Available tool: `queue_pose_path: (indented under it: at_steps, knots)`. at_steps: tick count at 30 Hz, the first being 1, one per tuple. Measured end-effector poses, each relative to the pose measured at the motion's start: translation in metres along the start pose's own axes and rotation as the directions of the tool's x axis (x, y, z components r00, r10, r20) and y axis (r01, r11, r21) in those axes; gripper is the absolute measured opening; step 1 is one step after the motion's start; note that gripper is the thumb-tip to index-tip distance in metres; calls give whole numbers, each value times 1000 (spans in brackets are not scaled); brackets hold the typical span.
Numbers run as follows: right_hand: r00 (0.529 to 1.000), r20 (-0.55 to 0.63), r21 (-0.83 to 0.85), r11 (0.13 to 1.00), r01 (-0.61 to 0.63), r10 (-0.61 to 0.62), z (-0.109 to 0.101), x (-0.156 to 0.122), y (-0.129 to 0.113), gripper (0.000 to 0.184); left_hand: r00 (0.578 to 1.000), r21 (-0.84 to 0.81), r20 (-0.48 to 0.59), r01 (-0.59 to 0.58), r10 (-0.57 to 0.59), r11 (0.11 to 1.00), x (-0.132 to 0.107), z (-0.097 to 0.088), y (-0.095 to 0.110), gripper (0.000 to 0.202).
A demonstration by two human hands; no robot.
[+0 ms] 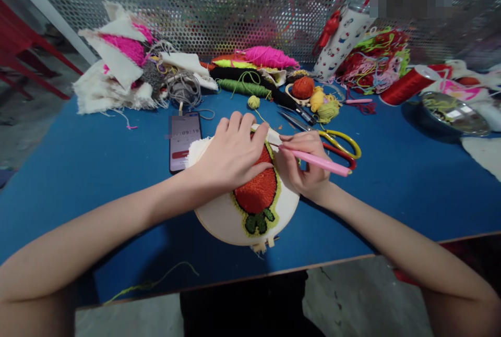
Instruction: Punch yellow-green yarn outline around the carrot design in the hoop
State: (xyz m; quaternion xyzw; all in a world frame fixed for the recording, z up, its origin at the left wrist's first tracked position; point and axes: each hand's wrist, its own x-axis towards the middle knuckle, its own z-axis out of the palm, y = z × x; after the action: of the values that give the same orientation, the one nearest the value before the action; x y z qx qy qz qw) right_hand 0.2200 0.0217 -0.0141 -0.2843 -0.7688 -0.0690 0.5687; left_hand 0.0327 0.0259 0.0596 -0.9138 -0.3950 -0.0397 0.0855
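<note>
A round embroidery hoop point(221, 222) with white cloth lies on the table, its clamp screw toward me. On the cloth a red strawberry shape point(256, 191) is worked in looped yarn, with green leaves point(256, 223), a dark outline and a yellow-green border. My left hand point(237, 152) lies flat over the upper left of the hoop, fingers stretched out and holding nothing. In a pen-like grip, my right hand point(309, 162) holds a pink punch needle point(323, 162). Its tip points at the border near the top; the exact contact point is hard to see. Yellow-green yarn point(258, 115) runs beyond the hoop to a small ball point(253, 102).
Scissors point(340, 144) lie just beyond my right hand, and a phone point(185, 141) left of the hoop. Yarn skeins point(270, 58), cloth scraps point(113, 65), a patterned tumbler point(340, 39), a red spool point(409, 85) and a metal bowl point(454, 112) line the back, before a perforated metal panel point(219, 3).
</note>
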Motion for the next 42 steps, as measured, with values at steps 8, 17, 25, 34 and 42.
queue_pose_path:
  at_steps: [8, 17, 25, 34, 42]
  knots:
    - [1000, 13, -71, 997, -16, 17, -4, 1, -4, 19, 1000, 6, -11, -2, 2, 1000, -1, -4, 2, 62]
    - [976, 173, -143, 984, -108, 132, -6, 7, -9, 16, 999, 41, -36, -17, 18, 999, -3, -5, 3, 59]
    - [995, 83, -105, 993, -48, 57, -4, 4, -7, 19, 1000, 14, -1, 0, 0, 1000, 0, 1, 0, 63]
    - [996, -72, -24, 999, -47, 45, -3, -2, -3, 20, 1000, 2, 19, 5, -5, 1000, 0, 0, 0, 63]
    - [989, -111, 72, 994, -85, 93, -1, -6, -1, 20, 1000, 1, 10, 3, -3, 1000, -1, 2, 0, 62]
